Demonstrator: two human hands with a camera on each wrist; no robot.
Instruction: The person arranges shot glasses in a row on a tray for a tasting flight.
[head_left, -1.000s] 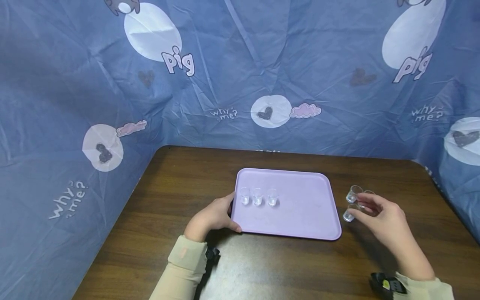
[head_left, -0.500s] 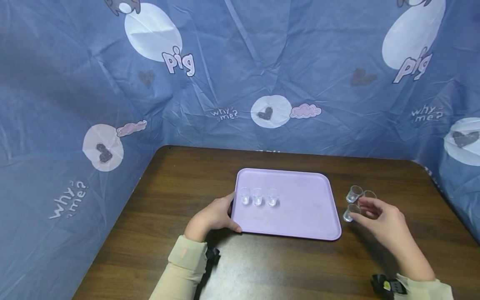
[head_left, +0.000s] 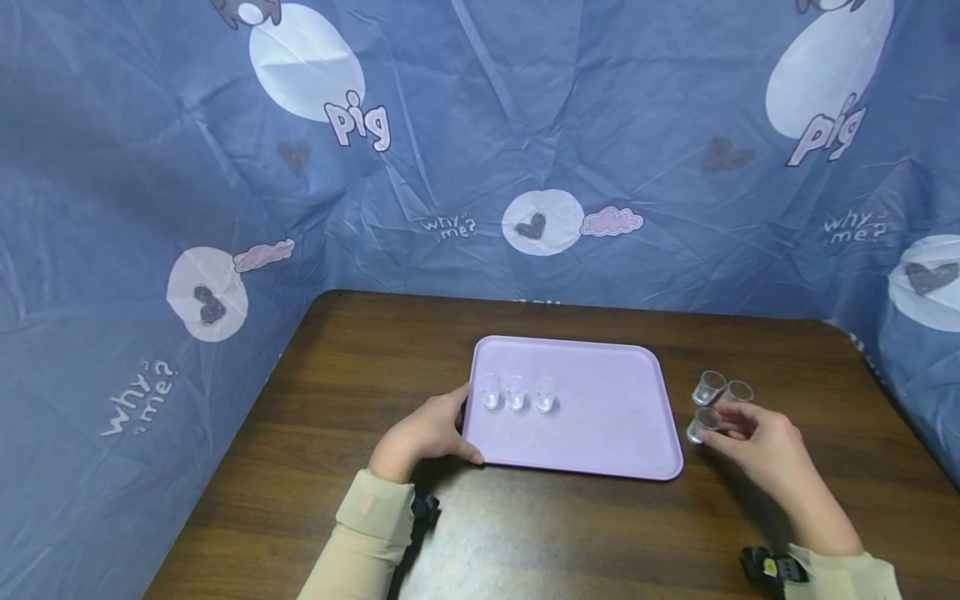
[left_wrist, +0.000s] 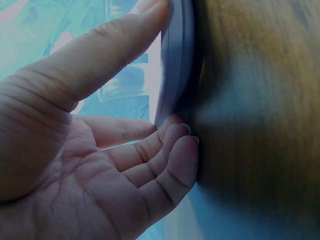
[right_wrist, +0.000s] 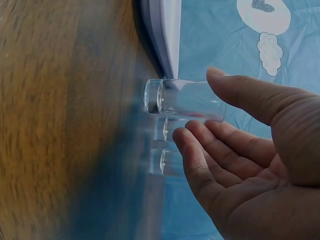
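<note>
My left hand (head_left: 426, 429) holds the left edge of a lilac tray (head_left: 600, 417), thumb at the near corner and fingers farther up the side. In the left wrist view the thumb lies along the tray's rim (left_wrist: 177, 55) and the curled fingertips sit at its edge by the table. My right hand (head_left: 765, 442) has thumb and fingers around the nearest clear shot glass (head_left: 699, 427), which stands upright right of the tray. In the right wrist view the thumb overlaps this glass (right_wrist: 187, 97) near its rim. Two more shot glasses, one at the left (head_left: 707, 388) and one partly hidden (head_left: 740, 390), stand just behind.
Three clear shot glasses, the middle one (head_left: 515, 394) among them, stand in a row on the tray's left part. The wooden table (head_left: 570, 542) reaches back to a blue printed cloth (head_left: 450, 167) hung behind and at both sides.
My right hand has drawn slightly left and toward me, its fingers coming off the rear glasses to the nearest one. The rear right glass shows more. The left hand and tray have stayed put.
</note>
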